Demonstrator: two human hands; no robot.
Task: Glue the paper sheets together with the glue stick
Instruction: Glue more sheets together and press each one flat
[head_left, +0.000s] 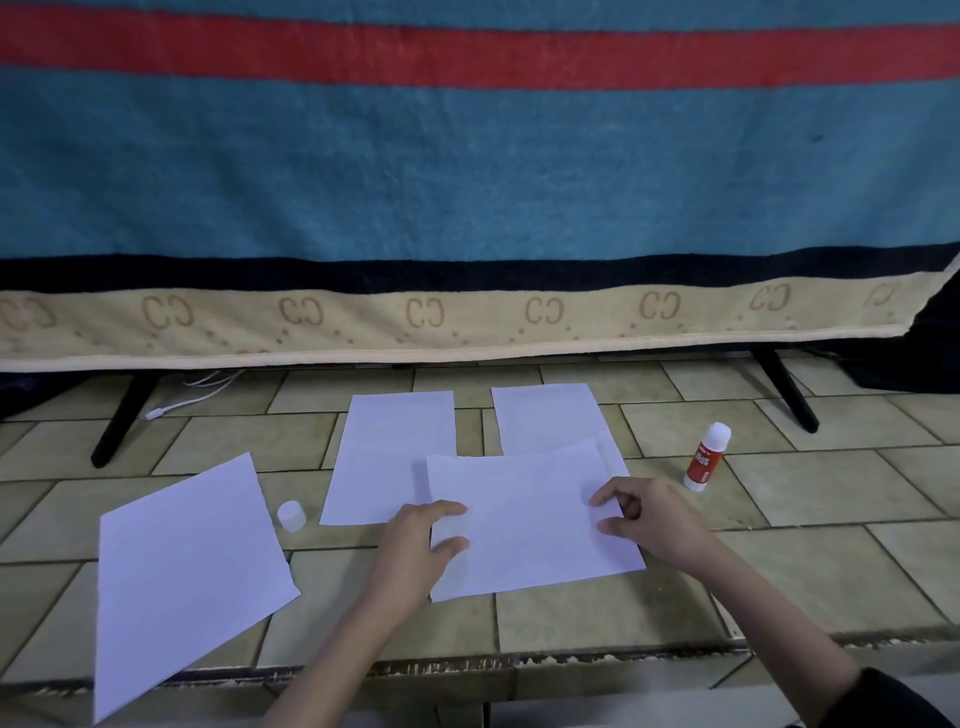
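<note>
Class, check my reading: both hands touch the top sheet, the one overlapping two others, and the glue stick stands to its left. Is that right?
Not quite. In the head view the left hand and right hand touch the top sheet, but the glue stick stands to its right, not left.

Four white paper sheets: the front sheet (535, 525) nearest the glue stick (707, 457), a second sheet (545, 415) behind it, a third sheet (395, 452) farther left, and a tilted sheet (187, 571) farthest from the glue stick. One glue stick. One loose cap (291, 516). Two hands: left hand (415, 545), right hand (644, 519). Two black stand legs (122, 421). One striped blanket (467, 182). One white cable (182, 400).
</note>
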